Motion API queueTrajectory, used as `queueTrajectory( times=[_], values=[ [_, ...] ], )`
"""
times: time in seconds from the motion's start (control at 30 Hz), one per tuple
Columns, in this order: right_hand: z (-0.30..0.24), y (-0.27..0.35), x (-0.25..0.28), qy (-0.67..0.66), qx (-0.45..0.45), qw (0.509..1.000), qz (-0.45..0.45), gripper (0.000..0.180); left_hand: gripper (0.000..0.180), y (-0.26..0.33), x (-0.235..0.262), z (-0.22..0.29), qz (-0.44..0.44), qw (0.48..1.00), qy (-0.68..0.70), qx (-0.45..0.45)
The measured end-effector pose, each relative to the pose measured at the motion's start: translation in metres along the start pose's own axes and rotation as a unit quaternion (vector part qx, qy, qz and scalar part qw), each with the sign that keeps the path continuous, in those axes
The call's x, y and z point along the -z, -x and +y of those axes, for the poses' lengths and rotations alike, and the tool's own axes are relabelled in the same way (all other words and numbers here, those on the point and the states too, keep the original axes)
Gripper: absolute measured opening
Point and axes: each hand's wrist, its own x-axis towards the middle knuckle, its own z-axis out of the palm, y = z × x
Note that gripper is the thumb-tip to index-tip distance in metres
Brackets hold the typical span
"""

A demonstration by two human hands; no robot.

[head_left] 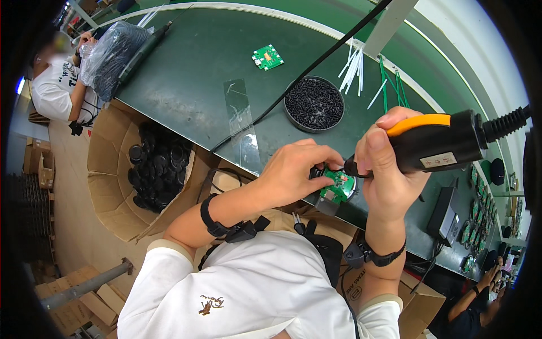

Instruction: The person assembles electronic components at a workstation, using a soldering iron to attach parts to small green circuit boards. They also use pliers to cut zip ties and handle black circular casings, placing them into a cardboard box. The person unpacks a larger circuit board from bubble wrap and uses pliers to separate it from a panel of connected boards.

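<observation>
My right hand (389, 175) is wrapped round a black electric screwdriver (468, 138) with an orange lever on its side. Its tip points left, to a green circuit board (337, 191) at the front edge of the bench. My left hand (291, 172) is closed at the board's left side, with thumb and index finger against it. The board sits on or in a dark part, mostly hidden by my fingers. Exactly where the screwdriver tip meets the board cannot be seen. Beyond my hands stands a round bowl (305, 127) full of small black screw-like pieces.
A loose green board (267, 57) and clear tape strips (240, 107) lie on the green bench (186, 73). A black cable crosses it. White sticks (354, 68) lie behind the bowl. Right are a black box (445, 212) and several boards. A carton (110, 169) holds black discs; co-workers sit beyond.
</observation>
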Motion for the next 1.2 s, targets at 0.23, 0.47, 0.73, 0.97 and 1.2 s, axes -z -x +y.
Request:
queueTrajectory(
  times=[0.23,0.47,0.73,0.97,1.2],
  values=[
    [0.000,0.001,-0.002,-0.015,-0.009,1.000,-0.015,0.029,0.039,0.000,0.002,0.002,-0.005,1.000,-0.008,0.009],
    [-0.001,0.001,-0.005,-0.011,-0.021,1.000,-0.015,0.028,0.036,-0.001,-0.001,0.002,0.005,0.999,-0.046,-0.005],
    [0.002,0.002,-0.002,-0.031,-0.039,0.998,-0.038,0.026,0.035,0.000,-0.002,0.003,0.006,0.998,-0.059,0.008],
    [0.007,0.006,0.003,0.042,-0.009,0.998,-0.044,0.029,0.035,0.003,-0.003,0.004,0.011,0.998,-0.065,0.016],
    [0.005,0.012,0.001,0.075,0.001,0.995,-0.061,0.028,0.034,0.004,-0.005,0.001,0.022,0.995,-0.093,0.007]
  ],
)
